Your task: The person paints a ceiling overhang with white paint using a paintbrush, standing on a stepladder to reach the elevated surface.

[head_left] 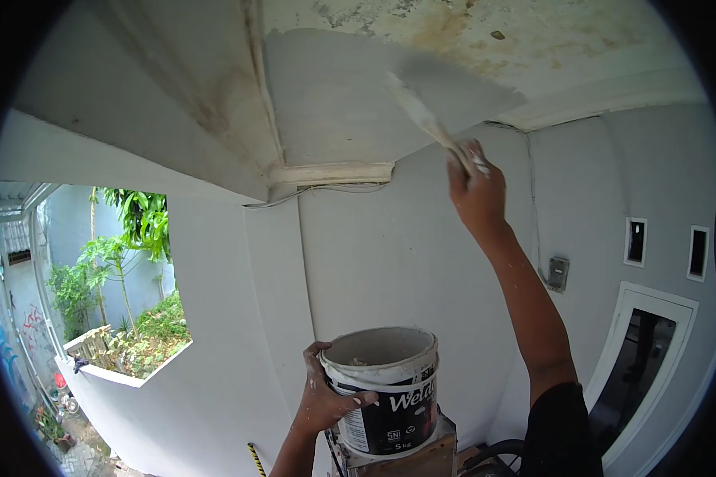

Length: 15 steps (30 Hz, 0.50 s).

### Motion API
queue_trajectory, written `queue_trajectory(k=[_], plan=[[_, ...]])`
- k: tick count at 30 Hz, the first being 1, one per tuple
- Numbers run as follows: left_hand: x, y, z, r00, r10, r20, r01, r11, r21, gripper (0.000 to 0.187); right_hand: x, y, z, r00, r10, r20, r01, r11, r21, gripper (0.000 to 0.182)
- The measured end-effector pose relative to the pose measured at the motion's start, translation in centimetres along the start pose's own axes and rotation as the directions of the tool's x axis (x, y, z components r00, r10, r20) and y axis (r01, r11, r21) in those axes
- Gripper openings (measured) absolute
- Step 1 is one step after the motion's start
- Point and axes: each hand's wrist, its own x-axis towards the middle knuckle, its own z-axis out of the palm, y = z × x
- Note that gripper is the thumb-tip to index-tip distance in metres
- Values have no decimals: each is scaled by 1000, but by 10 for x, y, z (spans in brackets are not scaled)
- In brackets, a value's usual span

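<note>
My right hand (479, 184) is raised near the ceiling, its fingers closed round the handle of a paint brush (422, 115). The blurred brush head lies against a grey coated patch (326, 87) of the ceiling. Below, my left hand (332, 395) grips the side and rim of a black and white 5 kg paint bucket (394, 413). The bucket is upright above a wooden surface (429, 463), and its inner wall is smeared with pale paint. White specks mark both hands.
A stained, peeling ceiling area (485, 36) borders the coated patch. Cables (334, 188) run along the ledge. An electrical box (558, 273) and a white-framed door (640, 374) are at the right. A wall opening (147, 380) shows plants at the left.
</note>
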Motion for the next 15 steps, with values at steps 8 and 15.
queue_trajectory(k=[8,15], plan=[[-3,7,3,999,-32,29,35,992,-125,115,76,26,-30,994,-96,-55,81,972,-221,25],[0,2,1,998,-38,44,44,988,-146,116,8,87,-51,923,367,-113,-381,912,-149,25]])
